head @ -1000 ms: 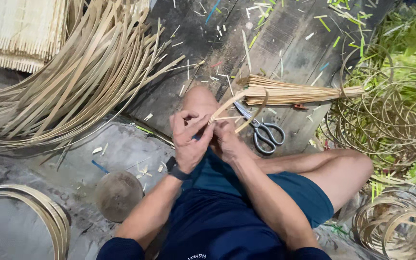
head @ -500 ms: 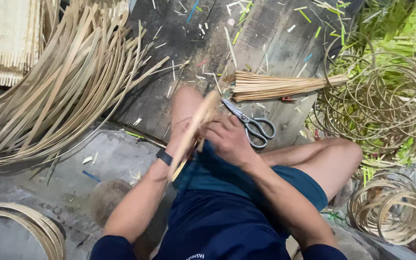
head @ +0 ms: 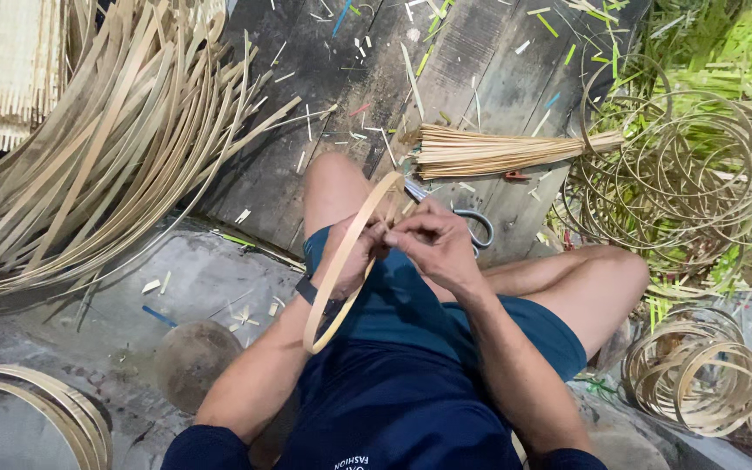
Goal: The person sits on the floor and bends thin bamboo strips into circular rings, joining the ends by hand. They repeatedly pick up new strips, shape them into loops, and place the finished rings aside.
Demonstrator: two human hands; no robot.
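Over dark planks [head: 306,130], both hands [head: 393,239] pinch bamboo hoop [head: 341,261].

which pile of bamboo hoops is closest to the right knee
The loose heap of hoops at upper right, just past the knee; the smaller stacks lie lower right and lower left.

The right hand [head: 433,244] covers most of the grey-handled metal scissors [head: 472,228]. The frame's lower left corner cuts off the stacked pale bamboo hoops [head: 41,413]. The left hand [head: 354,257] hides where the curved tan bamboo strip [head: 341,261] overlaps.
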